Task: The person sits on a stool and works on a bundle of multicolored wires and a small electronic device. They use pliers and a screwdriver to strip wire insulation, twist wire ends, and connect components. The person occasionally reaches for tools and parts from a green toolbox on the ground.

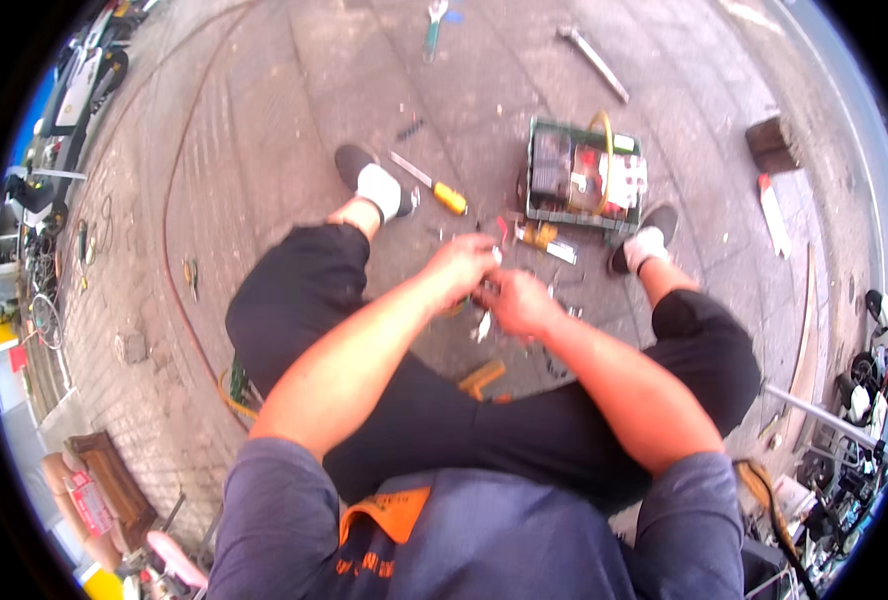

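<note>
Small part, pale in colour, is placed just where the fingertips meet, at about two o'clock from the left hand and about eleven o'clock from the right hand. The left hand is nearer to it: its thumb and fingers are drawn together, and the part seems to be pinched at their tips. The right hand is curled inward with its fingers nearly closed, but whether anything is gripped there cannot be told. The long axis of the part cannot be made out, as it is mostly covered by the fingers. At twelve o'clock from the left hand, a screwdriver is laid on the paving, its yellow handle toward four o'clock and its shaft toward ten. At one o'clock from the right hand, a green basket is seen, filled with jumbled items. Below the hands, at six o'clock, a silver piece is blurred in outline, and a yellow tool is partly hidden by the dark trousers
</note>
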{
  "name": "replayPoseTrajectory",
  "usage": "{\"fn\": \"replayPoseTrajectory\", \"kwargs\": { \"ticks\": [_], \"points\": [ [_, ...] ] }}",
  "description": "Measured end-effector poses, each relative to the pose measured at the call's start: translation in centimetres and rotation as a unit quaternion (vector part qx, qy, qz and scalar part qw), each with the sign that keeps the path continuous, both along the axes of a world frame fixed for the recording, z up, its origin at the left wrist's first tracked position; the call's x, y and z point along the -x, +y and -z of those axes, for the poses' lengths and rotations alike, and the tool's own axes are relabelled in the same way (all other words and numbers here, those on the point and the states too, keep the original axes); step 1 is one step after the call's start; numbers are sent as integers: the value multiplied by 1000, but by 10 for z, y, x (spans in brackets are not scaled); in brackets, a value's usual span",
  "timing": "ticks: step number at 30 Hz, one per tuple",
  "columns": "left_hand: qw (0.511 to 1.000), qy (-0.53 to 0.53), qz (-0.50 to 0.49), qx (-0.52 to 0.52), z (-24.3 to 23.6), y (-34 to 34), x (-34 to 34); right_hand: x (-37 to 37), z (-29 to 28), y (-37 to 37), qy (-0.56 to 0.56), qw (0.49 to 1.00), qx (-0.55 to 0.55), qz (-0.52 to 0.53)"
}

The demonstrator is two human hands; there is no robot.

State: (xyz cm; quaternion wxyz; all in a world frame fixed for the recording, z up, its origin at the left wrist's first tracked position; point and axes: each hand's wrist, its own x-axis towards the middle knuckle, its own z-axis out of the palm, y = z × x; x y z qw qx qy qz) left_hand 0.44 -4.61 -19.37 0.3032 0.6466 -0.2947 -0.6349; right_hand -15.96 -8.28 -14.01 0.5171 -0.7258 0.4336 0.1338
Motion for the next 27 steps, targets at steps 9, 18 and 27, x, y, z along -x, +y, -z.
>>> {"fn": "replayPoseTrajectory", "kwargs": {
  "ticks": [9, 18, 27],
  "points": [
    [994, -70, -43, 76, 12, -1, 2, 4, 24, -16, -100, 977, 45, 185],
    [952, -232, 75, 187, -30, -5, 8, 5, 8, -29, -145, 920, -85, 355],
    [916, -292, 57, 269, -28, 5, 14, 3, 12, -31, -261, 888, -87, 369]
  ]
}}
